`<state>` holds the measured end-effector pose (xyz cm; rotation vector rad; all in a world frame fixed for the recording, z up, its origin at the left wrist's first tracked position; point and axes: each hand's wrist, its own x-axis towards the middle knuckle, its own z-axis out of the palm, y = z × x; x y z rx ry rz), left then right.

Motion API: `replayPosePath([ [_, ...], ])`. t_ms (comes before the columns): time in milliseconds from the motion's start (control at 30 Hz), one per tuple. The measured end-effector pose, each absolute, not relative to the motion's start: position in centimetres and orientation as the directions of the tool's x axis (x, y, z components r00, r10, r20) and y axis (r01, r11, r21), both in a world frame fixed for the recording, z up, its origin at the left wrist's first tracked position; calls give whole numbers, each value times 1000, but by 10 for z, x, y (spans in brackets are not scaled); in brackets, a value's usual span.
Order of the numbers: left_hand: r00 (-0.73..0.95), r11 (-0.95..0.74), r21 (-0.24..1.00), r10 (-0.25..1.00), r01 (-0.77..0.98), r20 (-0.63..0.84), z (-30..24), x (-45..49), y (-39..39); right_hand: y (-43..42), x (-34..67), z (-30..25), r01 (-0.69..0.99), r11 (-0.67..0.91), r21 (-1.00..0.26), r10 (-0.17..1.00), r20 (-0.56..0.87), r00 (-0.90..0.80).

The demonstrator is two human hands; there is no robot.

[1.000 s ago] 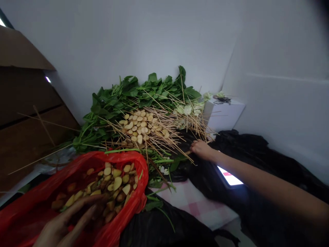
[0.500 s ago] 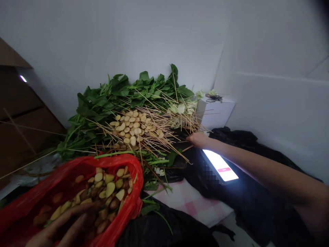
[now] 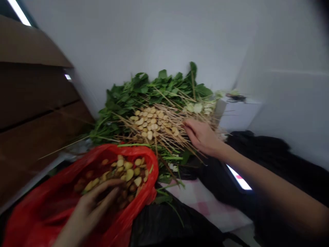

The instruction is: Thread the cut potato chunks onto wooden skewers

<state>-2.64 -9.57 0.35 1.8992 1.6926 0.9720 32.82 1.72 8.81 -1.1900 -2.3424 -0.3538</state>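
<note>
My left hand reaches into a red plastic bag. Its thumb and index finger are apart, with the tips touching or just over potato slices; the other fingers are hidden. Farther off, my right hand is closed in a pinch over the right side of a heap of bamboo skewers. Blur and the skewers behind the fingertips hide what they hold. Pale potato slices are stacked on the skewers left of that hand.
Leafy greens lie behind the heap, against the wall. Pale cabbage pieces sit beside a white box. A lit phone rests on black plastic under my right forearm. A checked pink cloth lies in front. Cardboard boxes stand at left.
The view has swung left, so the scene appears farther right. My right hand has moved left and slightly up, over the skewers. My left hand stays in the red bag.
</note>
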Motion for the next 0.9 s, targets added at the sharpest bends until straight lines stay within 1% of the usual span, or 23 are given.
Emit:
replayPosePath([
  [33,32,-160,737,982,657,185,12,-24,-96,9,312,79,768,640,33,625,559,-545],
  [67,7,-149,758,982,635,188,19,-25,-96,0,296,68,734,673,95,570,566,-596],
  [100,-38,-125,779,982,615,187,26,-28,-97,-7,281,55,711,681,178,519,567,-639],
  [167,-155,-69,812,969,580,194,38,-41,-100,-17,255,29,601,729,328,375,544,-751],
  [200,-209,-55,821,956,568,208,42,-48,-103,-20,245,17,541,760,361,304,539,-786],
  [267,-283,-29,835,934,549,218,45,-64,-110,-23,228,-1,498,780,378,253,537,-804],
  [333,-305,-12,835,928,551,214,44,-75,-117,-23,220,-11,487,787,378,241,538,-808],
  [467,-240,-5,796,952,606,189,31,-82,-120,-21,222,-24,501,785,365,243,562,-790],
  [567,-197,-15,788,965,616,173,22,-78,-115,-19,230,-32,506,786,356,252,562,-787],
  [633,-181,-24,780,968,625,175,18,-72,-112,-19,233,-36,492,798,347,234,574,-784],
  [700,-129,-41,741,977,670,171,17,-63,-114,-22,234,-37,463,820,336,199,592,-781],
  [767,-22,-81,678,990,731,142,18,-54,-121,-28,232,-38,406,850,335,150,586,-797],
  [833,85,-114,620,993,776,76,19,-46,-134,-35,229,-38,331,881,339,101,548,-830],
  [900,134,-122,540,991,833,17,19,-42,-148,-42,226,-40,259,910,324,58,517,-854],
])
